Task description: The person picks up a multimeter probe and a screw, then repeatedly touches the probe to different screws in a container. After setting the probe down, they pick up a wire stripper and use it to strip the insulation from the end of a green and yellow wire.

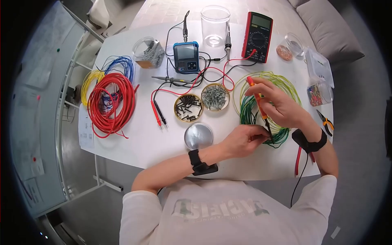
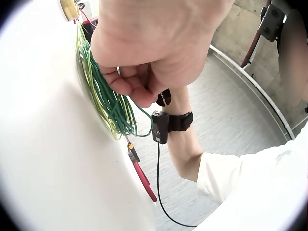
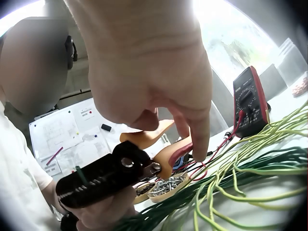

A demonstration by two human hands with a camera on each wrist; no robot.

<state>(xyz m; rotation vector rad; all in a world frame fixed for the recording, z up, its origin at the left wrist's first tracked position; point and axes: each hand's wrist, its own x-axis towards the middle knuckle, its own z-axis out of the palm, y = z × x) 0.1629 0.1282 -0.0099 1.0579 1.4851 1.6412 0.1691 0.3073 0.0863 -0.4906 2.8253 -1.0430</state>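
My right hand (image 1: 281, 105) (image 3: 149, 67) grips a wire stripper by its orange-and-red handles (image 3: 171, 156), fingers curled round them. The tool's black jaws (image 1: 269, 131) (image 3: 103, 175) point down towards my left hand (image 1: 244, 141) (image 2: 149, 48). Thumb and fingertips of the left hand pinch a green wire (image 2: 150, 120) beside those jaws; the pinched end is hidden. Under both hands lies a coil of dark green wire (image 1: 248, 111) (image 2: 108, 98), with yellow-green wire (image 1: 295, 90) (image 3: 240, 166) looped around it.
Left of the hands stand two tins of screws (image 1: 188, 108) (image 1: 215, 97) and a round metal lid (image 1: 198, 136). A multimeter (image 1: 258, 37) and probe leads lie beyond. Red wire (image 1: 130, 107) is coiled far left. Pliers (image 1: 325, 121) and a red-handled tool (image 1: 298, 161) lie right.
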